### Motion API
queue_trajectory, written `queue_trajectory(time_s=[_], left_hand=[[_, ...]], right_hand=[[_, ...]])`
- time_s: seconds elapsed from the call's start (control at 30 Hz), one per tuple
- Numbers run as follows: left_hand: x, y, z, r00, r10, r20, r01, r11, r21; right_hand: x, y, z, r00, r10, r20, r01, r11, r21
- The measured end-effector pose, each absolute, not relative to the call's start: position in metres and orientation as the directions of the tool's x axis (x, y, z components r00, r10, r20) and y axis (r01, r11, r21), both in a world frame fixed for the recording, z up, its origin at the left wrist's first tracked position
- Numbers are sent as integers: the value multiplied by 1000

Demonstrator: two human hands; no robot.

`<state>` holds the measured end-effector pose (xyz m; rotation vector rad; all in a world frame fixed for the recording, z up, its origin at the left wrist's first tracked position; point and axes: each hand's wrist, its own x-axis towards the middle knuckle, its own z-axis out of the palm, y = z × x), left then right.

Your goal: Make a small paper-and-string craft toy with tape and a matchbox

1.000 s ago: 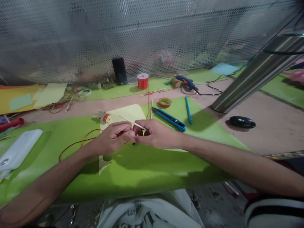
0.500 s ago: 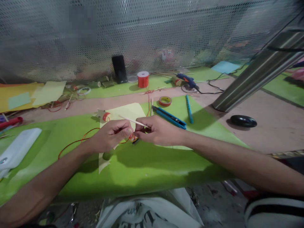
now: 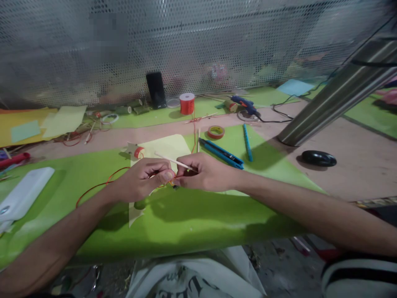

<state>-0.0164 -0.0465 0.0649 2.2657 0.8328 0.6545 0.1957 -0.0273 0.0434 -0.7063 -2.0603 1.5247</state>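
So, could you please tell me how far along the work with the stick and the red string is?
Looks done: a star piece nearby already carries a red wrap. In hand: the right hand pinches the thin stick while the left hand holds red string at its end, grip closed. Left, probably: finishing that binding; the string trails loose across the green sheet, and the blue knife lies untouched.

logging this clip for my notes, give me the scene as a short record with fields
surface: green sheet on a worktable
left hand: pinching red string
right hand: holding thin stick
under hands: pale yellow paper
beyond right hand: blue utility knife, blue pen, tape roll
far edge: red spool, phone, glue gun
left edge: white box
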Motion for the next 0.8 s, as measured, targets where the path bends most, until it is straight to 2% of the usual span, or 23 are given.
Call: queue_trajectory(time_s=[0.13, 0.33, 0.4, 0.43, 0.5, 0.53, 0.63, 0.8], left_hand=[[-17, -48, 66, 679, 699, 225, 404, -611, 681], [-20, -44, 72, 709, 702, 69, 456, -531, 714], [-28, -36, 74, 603, 782, 159, 440, -492, 751], [-33, -31, 75, 490, 833, 257, 395, -475, 787], [-43, -22, 74, 289, 860, 419, 194, -482, 855], [-46, -18, 72, 261, 851, 456, 86, -491, 867], [-46, -16, 63, 340, 809, 480, -36, -498, 866], [-33, -24, 49, 435, 773, 462, -17, -506, 863]], right_hand=[[196, -28, 44, -760, 646, 71, 129, 257, -958], [196, -26, 43, -810, 576, 111, 87, 305, -948], [200, -23, 47, -789, 595, 157, 71, 342, -937], [202, -21, 50, -766, 614, 190, 59, 362, -930], [207, -16, 56, -704, 666, 248, 38, 383, -923], [209, -12, 58, -667, 698, 260, 37, 380, -924], [211, -4, 60, -583, 780, 226, 82, 334, -939], [201, -5, 50, -549, 814, 191, 135, 312, -940]])
